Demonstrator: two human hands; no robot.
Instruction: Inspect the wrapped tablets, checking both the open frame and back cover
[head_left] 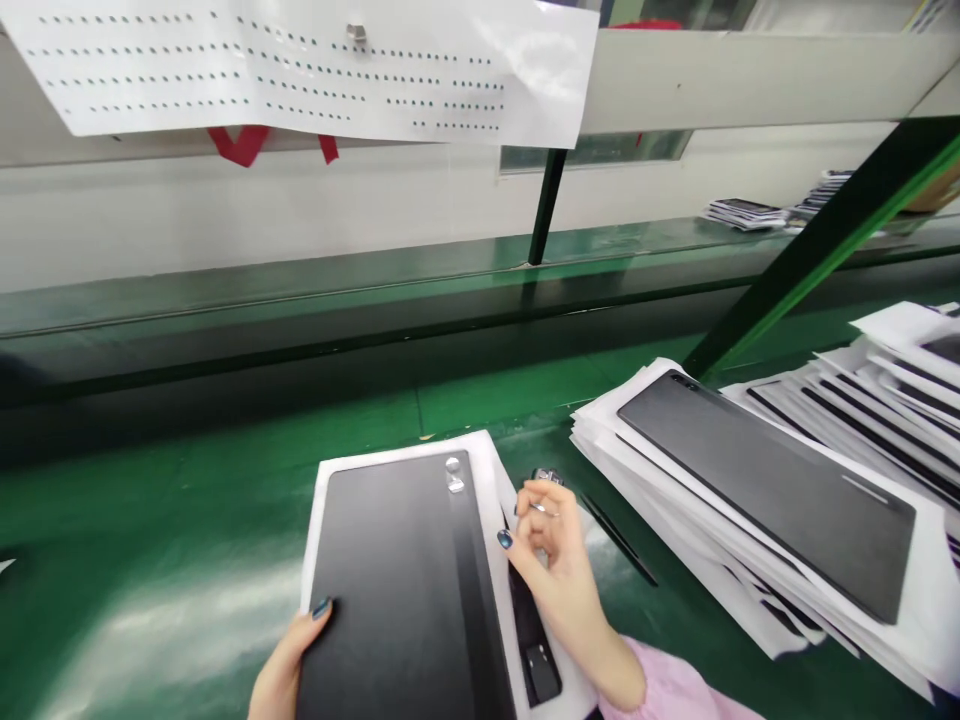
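Observation:
A dark grey flat panel (405,590), like a tablet back cover, lies on a white sheet (491,470) on the green bench. My left hand (289,665) grips its lower left edge, thumb on top. My right hand (555,565) hovers at the panel's right edge, fingers curled around a small shiny metal piece (546,478). Two small silvery parts (453,474) sit near the panel's top edge. A narrow black strip (534,640) lies under my right wrist.
A fanned stack of similar dark panels in white sleeves (780,490) fills the right side. A thin black rod (619,540) lies between it and my hand. A dark conveyor belt (300,340) runs across the back, with a dotted white sheet (300,70) hanging above.

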